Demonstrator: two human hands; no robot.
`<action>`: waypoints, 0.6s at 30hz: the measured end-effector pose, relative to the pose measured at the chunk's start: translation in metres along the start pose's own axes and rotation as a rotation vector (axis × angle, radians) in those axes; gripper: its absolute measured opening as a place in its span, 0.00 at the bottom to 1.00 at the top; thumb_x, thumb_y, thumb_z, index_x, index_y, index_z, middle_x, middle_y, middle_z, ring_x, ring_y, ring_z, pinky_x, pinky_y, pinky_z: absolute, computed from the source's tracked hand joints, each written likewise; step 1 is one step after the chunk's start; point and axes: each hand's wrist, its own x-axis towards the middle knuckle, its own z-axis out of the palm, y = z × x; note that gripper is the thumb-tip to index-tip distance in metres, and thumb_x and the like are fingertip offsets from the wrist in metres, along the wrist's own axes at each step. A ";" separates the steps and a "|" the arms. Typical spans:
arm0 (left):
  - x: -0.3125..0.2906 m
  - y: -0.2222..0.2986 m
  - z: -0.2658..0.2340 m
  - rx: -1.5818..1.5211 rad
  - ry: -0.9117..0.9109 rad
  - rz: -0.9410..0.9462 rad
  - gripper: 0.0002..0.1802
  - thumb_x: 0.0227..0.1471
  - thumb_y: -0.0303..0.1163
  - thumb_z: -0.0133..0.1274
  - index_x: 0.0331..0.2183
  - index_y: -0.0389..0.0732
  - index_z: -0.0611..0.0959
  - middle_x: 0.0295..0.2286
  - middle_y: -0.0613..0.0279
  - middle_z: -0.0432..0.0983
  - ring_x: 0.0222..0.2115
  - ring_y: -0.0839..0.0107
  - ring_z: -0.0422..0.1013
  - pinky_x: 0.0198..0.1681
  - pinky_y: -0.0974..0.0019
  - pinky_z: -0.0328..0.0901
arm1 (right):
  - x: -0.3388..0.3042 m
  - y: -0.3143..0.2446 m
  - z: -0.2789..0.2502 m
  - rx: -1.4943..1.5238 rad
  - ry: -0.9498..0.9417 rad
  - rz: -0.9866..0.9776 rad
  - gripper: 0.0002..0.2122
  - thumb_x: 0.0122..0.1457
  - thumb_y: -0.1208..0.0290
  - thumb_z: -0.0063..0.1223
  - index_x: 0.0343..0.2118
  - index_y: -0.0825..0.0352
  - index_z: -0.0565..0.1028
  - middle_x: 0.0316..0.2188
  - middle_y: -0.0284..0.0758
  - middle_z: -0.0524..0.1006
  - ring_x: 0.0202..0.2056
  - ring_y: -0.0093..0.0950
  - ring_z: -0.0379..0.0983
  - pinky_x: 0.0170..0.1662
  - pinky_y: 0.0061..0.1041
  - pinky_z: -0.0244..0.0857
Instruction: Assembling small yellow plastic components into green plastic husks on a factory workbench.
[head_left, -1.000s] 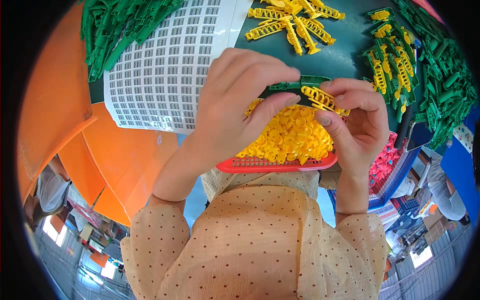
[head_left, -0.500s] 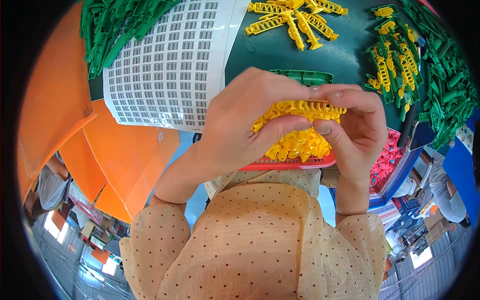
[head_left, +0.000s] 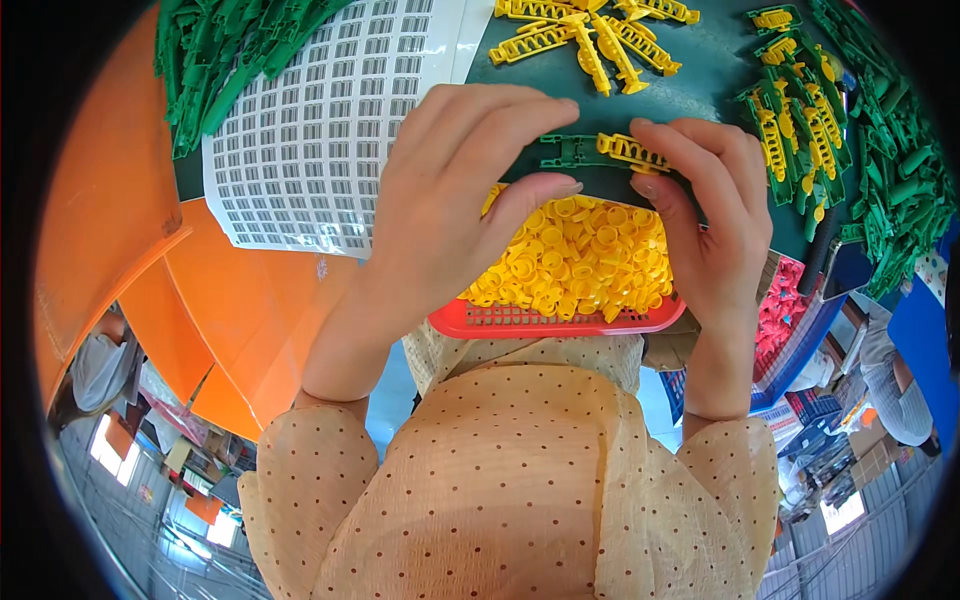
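Clip pieces being joined at frame centre

Green tabletop (head_left: 700, 110) is filling the upper right, a white grid tray (head_left: 310, 150) lying upper left. A red basket (head_left: 560, 318) of yellow rings (head_left: 580, 260) is sitting centre. The left hand (head_left: 450, 190) is pinching the green piece (head_left: 568, 152); the right hand (head_left: 710, 220) is gripping the yellow piece (head_left: 632, 152) touching it.

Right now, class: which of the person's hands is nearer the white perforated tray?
Left. The left hand lies right beside the white perforated tray; the right hand is beyond it, across the red basket of yellow rings.
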 end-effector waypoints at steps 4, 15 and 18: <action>-0.005 -0.001 0.005 0.009 -0.060 -0.023 0.22 0.42 0.27 0.65 0.43 0.42 0.82 0.36 0.61 0.78 0.39 0.58 0.72 0.42 0.59 0.66 | 0.002 0.000 0.007 -0.035 -0.035 -0.058 0.17 0.47 0.82 0.64 0.42 0.64 0.81 0.36 0.34 0.75 0.38 0.33 0.71 0.41 0.28 0.65; -0.006 -0.004 0.010 -0.029 -0.004 0.017 0.18 0.44 0.23 0.64 0.41 0.41 0.81 0.36 0.60 0.79 0.37 0.58 0.72 0.39 0.59 0.68 | 0.003 -0.001 0.009 -0.074 -0.056 -0.105 0.15 0.46 0.78 0.65 0.40 0.62 0.82 0.35 0.31 0.75 0.36 0.31 0.69 0.40 0.28 0.60; -0.006 -0.005 0.012 -0.019 0.015 0.039 0.17 0.44 0.23 0.64 0.40 0.41 0.81 0.35 0.61 0.79 0.36 0.58 0.72 0.38 0.60 0.68 | 0.004 -0.002 0.011 -0.085 -0.042 -0.106 0.15 0.47 0.78 0.65 0.40 0.61 0.82 0.34 0.29 0.75 0.36 0.30 0.68 0.40 0.29 0.59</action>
